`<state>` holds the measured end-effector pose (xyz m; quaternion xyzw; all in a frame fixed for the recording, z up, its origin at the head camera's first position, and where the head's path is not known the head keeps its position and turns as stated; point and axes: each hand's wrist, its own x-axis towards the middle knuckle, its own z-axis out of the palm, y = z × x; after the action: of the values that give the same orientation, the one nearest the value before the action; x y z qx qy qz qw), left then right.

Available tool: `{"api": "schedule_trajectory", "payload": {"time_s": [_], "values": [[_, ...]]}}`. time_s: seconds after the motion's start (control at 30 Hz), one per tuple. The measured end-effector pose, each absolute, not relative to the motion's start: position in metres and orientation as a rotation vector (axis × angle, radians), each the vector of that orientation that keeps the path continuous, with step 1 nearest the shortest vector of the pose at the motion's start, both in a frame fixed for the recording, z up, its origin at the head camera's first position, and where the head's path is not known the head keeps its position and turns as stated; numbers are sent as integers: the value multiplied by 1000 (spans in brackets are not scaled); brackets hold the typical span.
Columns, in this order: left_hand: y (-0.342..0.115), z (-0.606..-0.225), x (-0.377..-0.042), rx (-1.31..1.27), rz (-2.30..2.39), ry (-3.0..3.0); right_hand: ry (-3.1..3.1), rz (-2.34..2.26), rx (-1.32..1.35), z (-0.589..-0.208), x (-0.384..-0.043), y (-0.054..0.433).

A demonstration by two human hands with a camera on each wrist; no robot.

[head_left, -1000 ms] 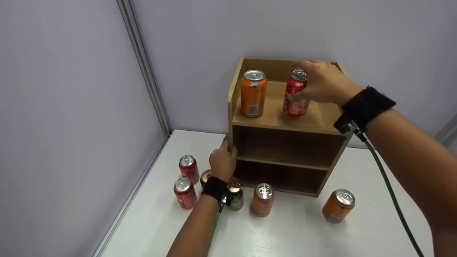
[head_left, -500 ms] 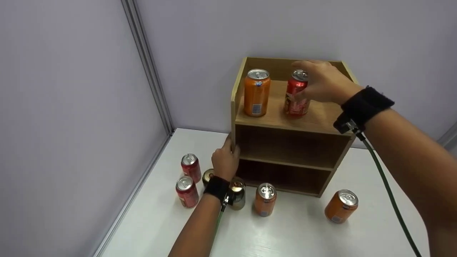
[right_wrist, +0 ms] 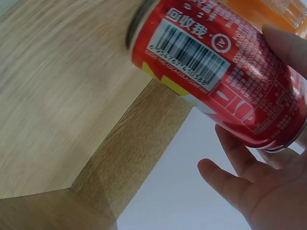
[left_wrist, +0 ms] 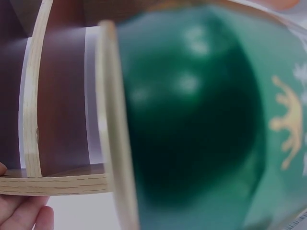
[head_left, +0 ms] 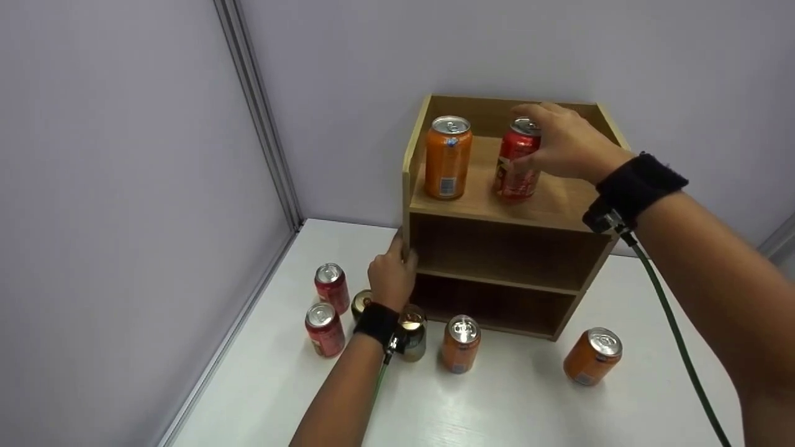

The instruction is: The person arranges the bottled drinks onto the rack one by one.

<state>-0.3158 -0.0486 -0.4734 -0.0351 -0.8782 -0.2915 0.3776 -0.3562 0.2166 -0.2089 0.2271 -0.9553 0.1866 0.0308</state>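
Note:
In the head view a red soda can (head_left: pixel 518 167) is at the top level of a small wooden shelf (head_left: pixel 490 212). My right hand (head_left: pixel 568 139) holds it from the right near its upper end, thumb in front. The right wrist view shows the red can (right_wrist: pixel 206 72) with its barcode towards the camera. Whether its base touches the board is unclear. Left of it an orange can (head_left: pixel 447 164) stands upright on the same board. My left hand (head_left: pixel 391 279) grips the shelf's left side panel. A green can (left_wrist: pixel 201 110) fills much of the left wrist view.
Two red cans (head_left: pixel 325 335) stand on the white table (head_left: pixel 509 403) at left. Two gold-topped cans (head_left: pixel 411 335) are beside my left wrist, partly hidden. One orange can (head_left: pixel 461 347) stands before the shelf, another orange can (head_left: pixel 592 357) further right. Walls rise behind and at left.
The head view has shifted a little, so the shelf and cans appear slightly further right. The red can sits marginally closer to the orange one. Both hands keep their holds.

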Motion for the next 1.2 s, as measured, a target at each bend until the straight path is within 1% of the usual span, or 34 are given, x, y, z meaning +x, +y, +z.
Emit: {"api": "schedule_trajectory", "payload": {"time_s": [0.33, 0.8, 1.2], "values": [[-48, -474, -318, -94, -755, -2230, -2878, 516, 768, -211, -345, 226], [-48, -468, -318, -91, -769, -2240, -2681, 510, 778, -208, -293, 239], [-48, -470, -317, -90, -756, -2247, -2582, 396, 922, -218, -261, 227]]}}
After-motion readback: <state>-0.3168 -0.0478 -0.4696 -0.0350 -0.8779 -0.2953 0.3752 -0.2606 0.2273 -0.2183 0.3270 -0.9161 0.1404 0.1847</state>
